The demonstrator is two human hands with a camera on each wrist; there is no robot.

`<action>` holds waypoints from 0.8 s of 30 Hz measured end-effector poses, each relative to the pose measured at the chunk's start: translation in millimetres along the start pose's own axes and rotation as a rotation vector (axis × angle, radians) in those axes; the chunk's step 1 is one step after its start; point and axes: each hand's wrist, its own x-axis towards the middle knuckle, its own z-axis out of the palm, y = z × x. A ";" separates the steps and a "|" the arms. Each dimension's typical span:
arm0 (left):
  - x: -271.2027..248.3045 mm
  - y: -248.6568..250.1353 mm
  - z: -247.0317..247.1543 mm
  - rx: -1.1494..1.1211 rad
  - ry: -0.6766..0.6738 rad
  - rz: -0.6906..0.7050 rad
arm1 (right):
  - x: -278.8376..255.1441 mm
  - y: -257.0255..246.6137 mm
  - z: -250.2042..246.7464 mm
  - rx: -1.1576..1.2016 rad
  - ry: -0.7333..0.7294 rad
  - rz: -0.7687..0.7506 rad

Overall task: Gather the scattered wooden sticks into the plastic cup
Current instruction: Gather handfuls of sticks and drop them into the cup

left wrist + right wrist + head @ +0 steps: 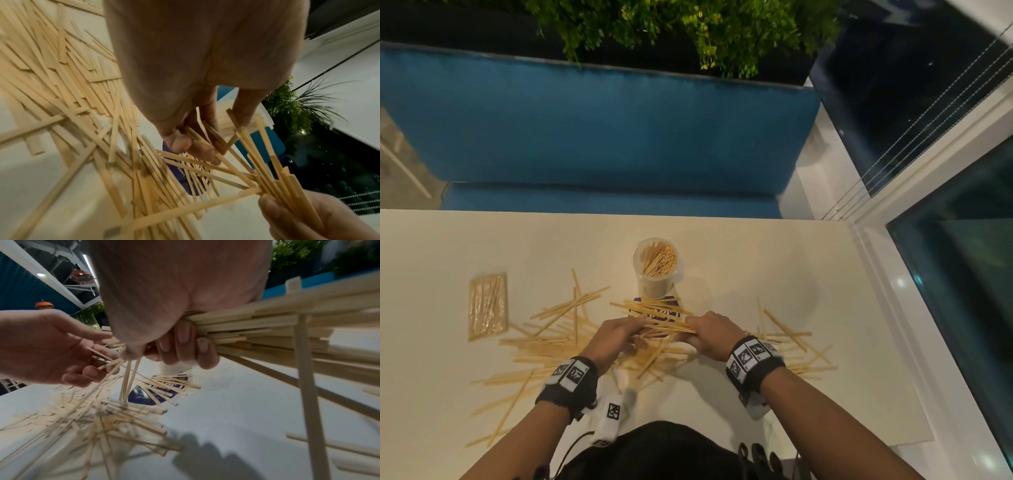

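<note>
Head view: a pale tabletop (756,267) carries a wide scatter of wooden sticks (544,346), thickest in front of the person. A clear plastic cup (657,265) stands upright beyond the pile, near the middle of the tabletop, already packed with sticks on end. Just in front of the cup lies a purple card (655,313), partly covered by sticks. A clear wrapped packet of sticks (488,306) lies flat at the far left, apart from the scatter. The right hand (710,334) grips a bundle of sticks (661,322) that fans out leftward over the card; the left hand (616,334) meets the bundle's other end. Both wrists wear dark bands with printed markers.

Left wrist view: the left hand (185,91) reaches down with fingers curled around several stick ends, the thumb pressing them. The right hand (308,217) shows at the lower right, its grip closed around the fanned bundle (273,172).

Right wrist view: the right hand (180,313) clenches the thick bundle (267,324), fingertips (183,337) wrapped under it. The left hand (45,347) pinches a few thin sticks above the heap. The cup's base is partly hidden behind the fingers.
</note>
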 end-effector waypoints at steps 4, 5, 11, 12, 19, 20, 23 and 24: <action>4.5 -7.7 -5.3 0.085 0.040 0.057 | 2.6 0.4 -0.5 -0.078 -0.014 0.015; 5.7 -7.6 -5.3 0.100 0.049 0.068 | 4.2 -0.2 0.3 -0.091 -0.015 0.025; 6.8 -2.1 4.5 -0.005 0.052 0.064 | 13.5 -6.4 1.3 -0.250 -0.059 0.065; 6.2 -1.4 7.1 -0.003 0.041 0.064 | 14.2 -7.6 0.2 -0.271 -0.061 0.058; -0.1 2.4 22.8 -0.093 -0.033 0.001 | 15.9 -18.9 -6.1 -0.287 -0.043 0.068; -1.5 3.0 22.4 -0.119 -0.055 -0.013 | 15.8 -19.4 -5.5 -0.281 -0.047 0.078; -3.2 4.7 17.0 -0.245 -0.131 -0.050 | 14.3 -19.0 -4.2 -0.235 -0.057 0.108; -3.4 4.3 14.7 -0.273 -0.157 -0.048 | 14.2 -18.9 -3.4 -0.217 -0.059 0.115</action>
